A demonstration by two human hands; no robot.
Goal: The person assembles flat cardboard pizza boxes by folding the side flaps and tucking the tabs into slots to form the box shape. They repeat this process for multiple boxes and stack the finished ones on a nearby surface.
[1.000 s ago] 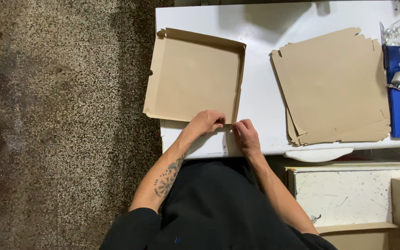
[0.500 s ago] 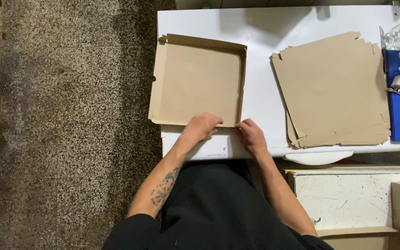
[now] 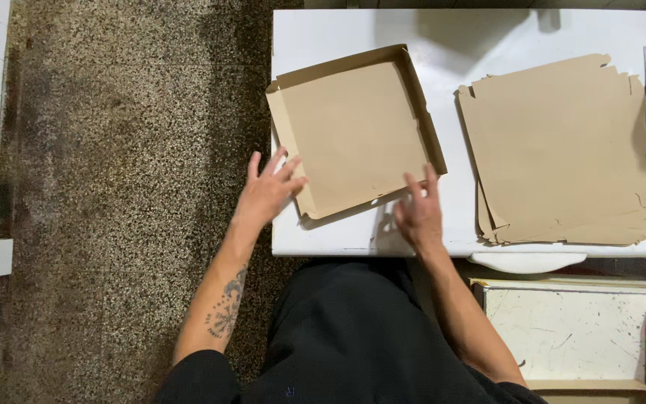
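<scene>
From the head camera, a shallow brown cardboard box (image 3: 354,133) lies turned at an angle on the white table (image 3: 443,37), its near-left corner over the edge. The left hand (image 3: 267,193) — fingers spread, gripping nothing — meets that corner, seemingly to steady it. The right hand (image 3: 418,213), fingers loosely open, touches the near edge. A stack of flat cardboard sheets (image 3: 558,153) waits to the right.

Left hand (image 3: 267,193) and right hand (image 3: 418,215) open, fingers spread, forearms extended.
</scene>
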